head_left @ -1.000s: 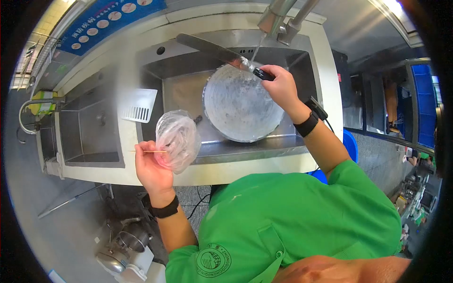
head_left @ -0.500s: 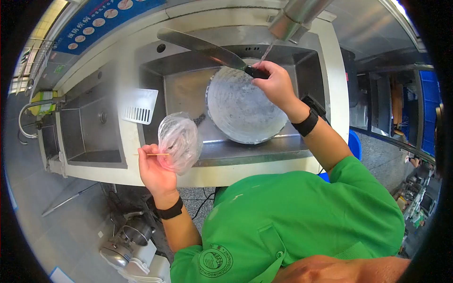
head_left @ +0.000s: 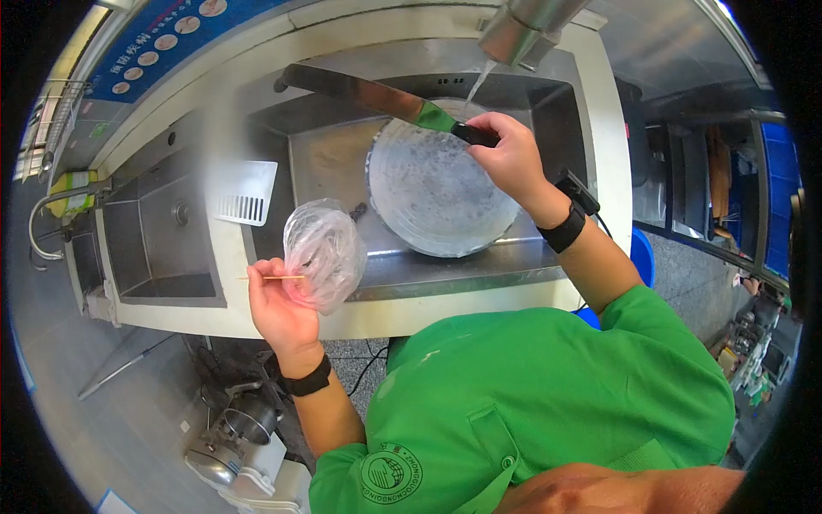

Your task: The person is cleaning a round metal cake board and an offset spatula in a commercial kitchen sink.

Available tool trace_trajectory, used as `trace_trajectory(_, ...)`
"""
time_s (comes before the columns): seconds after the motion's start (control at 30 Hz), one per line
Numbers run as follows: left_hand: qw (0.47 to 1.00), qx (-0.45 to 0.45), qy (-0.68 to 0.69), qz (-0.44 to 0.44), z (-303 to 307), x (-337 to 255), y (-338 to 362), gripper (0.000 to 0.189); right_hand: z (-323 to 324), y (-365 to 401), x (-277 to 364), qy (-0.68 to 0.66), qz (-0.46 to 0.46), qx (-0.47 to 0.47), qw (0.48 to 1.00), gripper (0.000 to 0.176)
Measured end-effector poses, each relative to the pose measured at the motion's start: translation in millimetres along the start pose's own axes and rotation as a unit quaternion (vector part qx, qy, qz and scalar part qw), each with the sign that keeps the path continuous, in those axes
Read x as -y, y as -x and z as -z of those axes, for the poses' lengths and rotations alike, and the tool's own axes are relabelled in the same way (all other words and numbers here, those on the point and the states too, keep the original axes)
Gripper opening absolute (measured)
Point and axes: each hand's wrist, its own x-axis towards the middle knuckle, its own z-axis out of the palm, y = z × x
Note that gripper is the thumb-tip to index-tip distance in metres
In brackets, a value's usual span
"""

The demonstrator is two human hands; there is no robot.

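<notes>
My right hand (head_left: pixel 511 161) is closed round the black handle of a long icing spatula (head_left: pixel 368 92). Its broad metal blade points to the upper left, across the sink and over a large round whitish disc (head_left: pixel 441 193) inside it. My left hand (head_left: pixel 285 308) pinches a crumpled clear plastic bag (head_left: pixel 325 257) near the sink's front edge. A thin wooden stick (head_left: pixel 272 277) lies across those fingers, against the bag. The bag hides part of my left fingertips.
Water runs from a metal faucet (head_left: pixel 520 36) at the sink's back. A white slotted scraper (head_left: pixel 247 193) lies on the divider beside a second sink (head_left: pixel 163 227). A metal-and-white appliance (head_left: pixel 248 437) stands below left, and a blue bucket (head_left: pixel 642 257) to the right.
The spatula has turned slightly, and its blade now reflects green and reddish tones. My right hand has shifted slightly right. My left hand keeps its hold on the bag.
</notes>
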Motion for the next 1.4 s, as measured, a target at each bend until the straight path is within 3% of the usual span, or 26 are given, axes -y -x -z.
trace_trajectory(0.43,0.999,0.044,-0.008,0.013,8.7,-1.5,-1.1,0.021,-5.9,-3.6,0.7,0.013,0.012,-0.019,1.0,0.024)
trace_trajectory(1.4,0.999,0.037,-0.015,0.016,3.6,2.5,2.6,0.022,-8.6,-16.7,2.2,0.027,0.051,-0.024,0.998,0.029)
